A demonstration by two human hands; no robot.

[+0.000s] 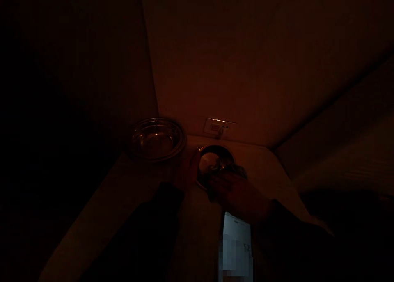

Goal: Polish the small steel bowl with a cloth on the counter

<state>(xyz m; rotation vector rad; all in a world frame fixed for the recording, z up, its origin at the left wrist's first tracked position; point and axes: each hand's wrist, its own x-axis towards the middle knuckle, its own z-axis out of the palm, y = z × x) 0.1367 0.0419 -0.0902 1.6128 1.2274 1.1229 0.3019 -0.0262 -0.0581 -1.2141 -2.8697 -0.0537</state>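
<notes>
The picture is very dark. A small round metal bowl lies on the pale surface in front of me. My left hand is at its left side, against the rim, with the fingers pointing away from me; the grip is hard to make out. My right hand lies over the bowl's near right part. Beneath its fingers is a dark piece of cloth, pressed against the bowl and showing at both sides of the hand. The bowl's near right rim is hidden.
Left of the bowl, a stack of wider metal bowls stands by the wall corner. A wall socket with a plug sits behind. A lit phone lies close to me, below my right hand. The table's edges slope away on both sides.
</notes>
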